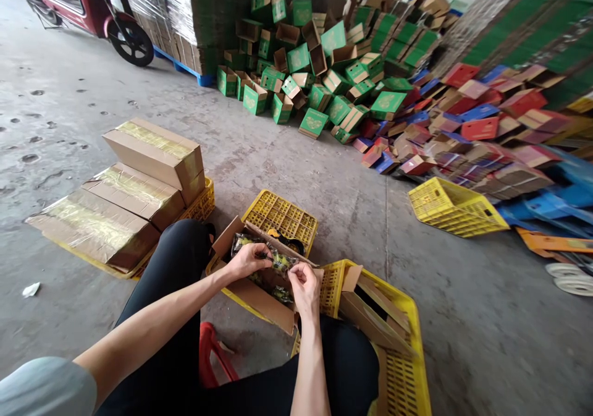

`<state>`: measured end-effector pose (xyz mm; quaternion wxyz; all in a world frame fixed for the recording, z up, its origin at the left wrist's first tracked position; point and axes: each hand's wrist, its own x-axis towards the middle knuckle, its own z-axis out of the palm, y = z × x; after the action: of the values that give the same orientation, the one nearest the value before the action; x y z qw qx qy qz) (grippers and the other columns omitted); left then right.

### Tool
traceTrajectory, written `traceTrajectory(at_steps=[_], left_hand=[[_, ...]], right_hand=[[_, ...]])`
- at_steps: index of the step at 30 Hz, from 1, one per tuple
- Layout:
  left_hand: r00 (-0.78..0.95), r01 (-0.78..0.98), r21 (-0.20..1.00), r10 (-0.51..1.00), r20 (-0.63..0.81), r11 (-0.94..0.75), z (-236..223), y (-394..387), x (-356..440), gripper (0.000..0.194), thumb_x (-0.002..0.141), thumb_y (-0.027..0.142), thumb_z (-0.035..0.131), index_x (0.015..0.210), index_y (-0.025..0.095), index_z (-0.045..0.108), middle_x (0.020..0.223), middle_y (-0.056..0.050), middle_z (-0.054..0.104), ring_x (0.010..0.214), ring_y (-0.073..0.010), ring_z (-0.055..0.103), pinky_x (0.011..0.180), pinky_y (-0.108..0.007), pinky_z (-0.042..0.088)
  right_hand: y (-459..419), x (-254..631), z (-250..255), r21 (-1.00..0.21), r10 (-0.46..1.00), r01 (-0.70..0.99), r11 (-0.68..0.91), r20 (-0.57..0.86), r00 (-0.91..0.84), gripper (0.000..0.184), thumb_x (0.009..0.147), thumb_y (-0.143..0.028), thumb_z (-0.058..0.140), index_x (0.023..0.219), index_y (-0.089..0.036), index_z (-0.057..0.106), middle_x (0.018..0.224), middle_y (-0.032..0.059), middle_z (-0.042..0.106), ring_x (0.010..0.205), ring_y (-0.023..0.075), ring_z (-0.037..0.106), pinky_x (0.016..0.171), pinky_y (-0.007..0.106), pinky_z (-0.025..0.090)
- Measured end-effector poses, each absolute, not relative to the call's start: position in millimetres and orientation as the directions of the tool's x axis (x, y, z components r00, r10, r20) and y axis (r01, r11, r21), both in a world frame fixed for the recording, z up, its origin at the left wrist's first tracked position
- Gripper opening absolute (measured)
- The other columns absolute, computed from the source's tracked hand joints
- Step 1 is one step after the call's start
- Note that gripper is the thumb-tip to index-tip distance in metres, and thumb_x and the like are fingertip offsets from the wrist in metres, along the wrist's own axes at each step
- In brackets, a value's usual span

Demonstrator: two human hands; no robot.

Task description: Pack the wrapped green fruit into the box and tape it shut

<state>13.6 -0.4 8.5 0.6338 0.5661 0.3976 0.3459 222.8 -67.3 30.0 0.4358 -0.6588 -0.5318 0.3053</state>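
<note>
Between my two hands a dark plastic packet with yellow-green patches [281, 263] is held stretched out. My left hand [249, 260] is closed in a pinch at its left end, and my right hand [306, 285] pinches the right end. Beneath them stands an open cardboard box [259, 298] with its flaps folded out. More packets of the same look lie inside the box, partly hidden by my hands. What is in the packets is too small to make out. A black and yellow object [288, 241] sits just behind the box.
An upturned yellow crate [278, 212] stands beyond the box. Taped cartons [139, 187] rest on a crate at left. At right, a yellow crate [412, 323] holds an open carton [370, 314]. Green boxes [312, 122] and red boxes [479, 128] are heaped behind; a scooter [106, 20] stands far left.
</note>
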Motion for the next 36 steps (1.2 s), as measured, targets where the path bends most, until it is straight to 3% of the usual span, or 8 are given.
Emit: traceTrajectory(at_steps=[5, 10, 18, 25, 32, 36], left_hand=[[0.378, 0.096, 0.995, 0.924, -0.061, 0.027, 11.8, -1.6, 14.4, 0.017, 0.078, 0.031, 0.076, 0.085, 0.016, 0.071, 0.075, -0.001, 0.069, 0.066, -0.0148, 0.058, 0.062, -0.024, 0.041], [0.282, 0.201, 0.979, 0.959, -0.020, -0.039, 16.5, -2.7, 13.9, 0.013, 0.079, 0.028, 0.077, 0.078, 0.018, 0.069, 0.078, -0.002, 0.071, 0.072, -0.0168, 0.062, 0.067, -0.025, 0.043], [0.276, 0.184, 0.983, 0.961, -0.031, -0.021, 18.5, -4.6, 16.3, 0.018, 0.079, 0.033, 0.078, 0.079, 0.018, 0.068, 0.076, -0.002, 0.071, 0.069, -0.0165, 0.062, 0.065, -0.025, 0.044], [0.293, 0.094, 0.995, 0.955, -0.049, 0.023, 23.9, -5.4, 13.8, 0.025, 0.080, 0.040, 0.078, 0.084, 0.018, 0.067, 0.071, -0.001, 0.069, 0.064, -0.0153, 0.061, 0.062, -0.025, 0.045], [0.308, -0.046, 0.980, 0.936, -0.169, 0.192, 23.1, -2.1, 12.4, 0.039, 0.069, 0.046, 0.088, 0.081, 0.016, 0.066, 0.070, -0.001, 0.068, 0.064, -0.0158, 0.063, 0.063, -0.026, 0.047], [0.470, -0.100, 0.937, 0.846, -0.253, 0.335, 24.7, -1.5, 5.9, 0.046, 0.067, 0.044, 0.090, 0.098, 0.016, 0.072, 0.081, -0.002, 0.071, 0.075, -0.0157, 0.065, 0.071, -0.027, 0.051]], right_hand=[[-66.8, 224.8, 30.7, -0.891, 0.965, 0.454, -0.025, 0.096, 0.242, 0.014, 0.080, -0.036, 0.069, 0.072, -0.025, 0.065, 0.075, 0.0014, 0.067, 0.069, 0.0209, 0.061, 0.072, 0.034, 0.052], [-68.2, 221.1, 30.9, -0.862, 0.934, 0.503, 0.070, 0.233, 0.269, 0.014, 0.085, -0.034, 0.066, 0.075, -0.024, 0.067, 0.109, 0.0102, 0.068, 0.090, 0.0240, 0.065, 0.079, 0.037, 0.055], [-74.3, 216.5, 38.6, -0.809, 0.909, 0.581, 0.092, 0.306, 0.282, 0.016, 0.091, -0.030, 0.061, 0.077, -0.024, 0.063, 0.125, 0.0115, 0.066, 0.099, 0.0236, 0.064, 0.077, 0.034, 0.055], [-75.1, 212.3, 46.4, -0.766, 0.908, 0.612, 0.198, 0.378, 0.179, 0.020, 0.096, -0.029, 0.056, 0.078, -0.026, 0.063, 0.089, 0.0055, 0.067, 0.087, 0.0218, 0.064, 0.075, 0.032, 0.053], [-74.2, 221.8, 43.6, -0.835, 0.931, 0.512, 0.203, 0.327, 0.163, 0.016, 0.089, -0.027, 0.064, 0.073, -0.025, 0.065, 0.090, 0.0049, 0.066, 0.086, 0.0215, 0.064, 0.074, 0.032, 0.053], [-76.8, 227.5, 44.9, -0.828, 0.923, 0.531, 0.179, 0.328, 0.202, 0.017, 0.085, -0.022, 0.061, 0.069, -0.024, 0.067, 0.089, 0.0054, 0.067, 0.089, 0.0224, 0.064, 0.074, 0.031, 0.053]])
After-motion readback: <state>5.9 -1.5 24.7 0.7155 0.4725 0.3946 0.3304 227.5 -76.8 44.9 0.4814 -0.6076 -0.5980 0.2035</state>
